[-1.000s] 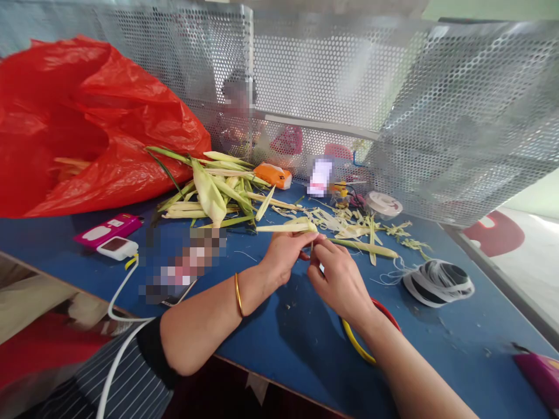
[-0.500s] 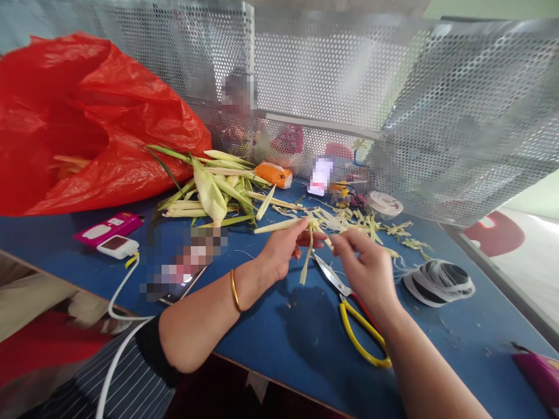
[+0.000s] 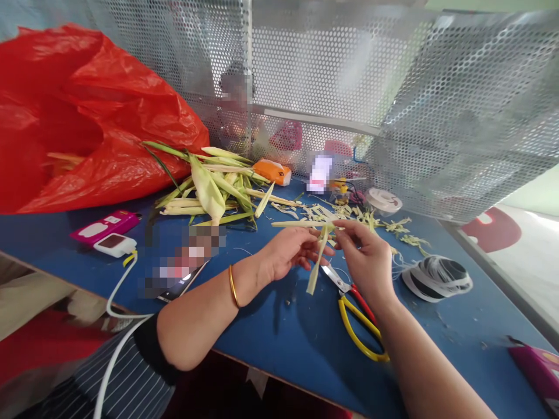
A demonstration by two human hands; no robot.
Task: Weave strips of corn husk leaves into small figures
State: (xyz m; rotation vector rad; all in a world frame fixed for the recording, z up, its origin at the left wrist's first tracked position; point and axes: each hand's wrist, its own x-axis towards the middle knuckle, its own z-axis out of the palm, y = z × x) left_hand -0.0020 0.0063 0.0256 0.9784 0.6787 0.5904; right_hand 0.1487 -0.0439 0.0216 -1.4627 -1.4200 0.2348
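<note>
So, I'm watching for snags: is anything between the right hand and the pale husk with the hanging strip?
Nothing visible: the right hand touches the husk with its fingertips. The scissors lie on the table below, not between them.

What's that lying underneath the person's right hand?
Scissors on the blue table. Some metal blade, part of the red handle and much of the yellow handle show. The right hand and forearm cover the rest, so it cannot be seen.
</note>
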